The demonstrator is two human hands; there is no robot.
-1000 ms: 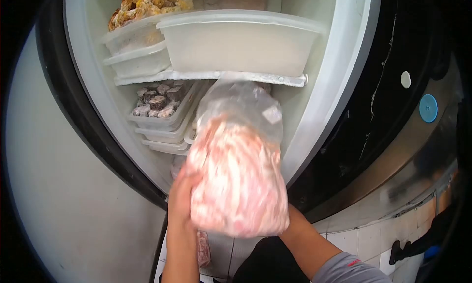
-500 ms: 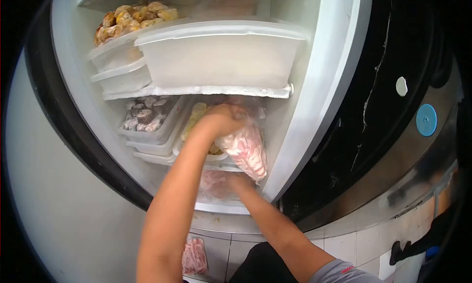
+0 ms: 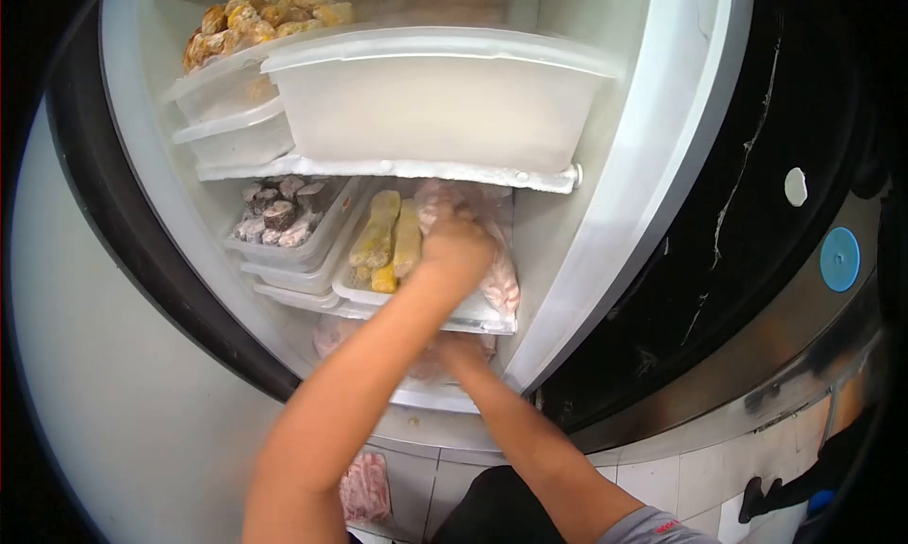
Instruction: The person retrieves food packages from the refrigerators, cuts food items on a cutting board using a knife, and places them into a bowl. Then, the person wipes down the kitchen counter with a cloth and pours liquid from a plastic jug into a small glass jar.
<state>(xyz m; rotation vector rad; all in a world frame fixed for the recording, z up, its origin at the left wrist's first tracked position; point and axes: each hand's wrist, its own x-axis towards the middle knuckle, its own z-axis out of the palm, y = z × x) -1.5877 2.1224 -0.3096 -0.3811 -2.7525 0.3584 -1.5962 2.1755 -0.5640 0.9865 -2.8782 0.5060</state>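
My left hand (image 3: 461,251) is on the middle freezer shelf, its fingers curled against a clear plastic bag of frozen pink-and-white meat (image 3: 499,284). The bag lies at the shelf's right side, partly covered by that hand. Left of it, yellow frozen pieces resembling corn cobs (image 3: 376,230) sit in a clear plastic tub. Below the shelf, my right hand (image 3: 461,353) reaches among bagged pink meat (image 3: 424,362) in the bottom compartment. Its fingers are hidden by the shelf edge and the bags, so its grip cannot be made out.
A large white bin (image 3: 440,104) fills the upper shelf, beside stacked tubs with yellow-brown frozen lumps (image 3: 255,26). Dark frozen chunks (image 3: 279,215) fill a tub at middle left. A pack of meat (image 3: 366,487) lies on the floor tiles. Another person's shoe (image 3: 754,499) shows at lower right.
The bag of meat, earlier hanging over the shelf front, now lies farther back on the middle shelf under my left hand, uncovering the yellow pieces. My right hand stays in the bottom compartment.
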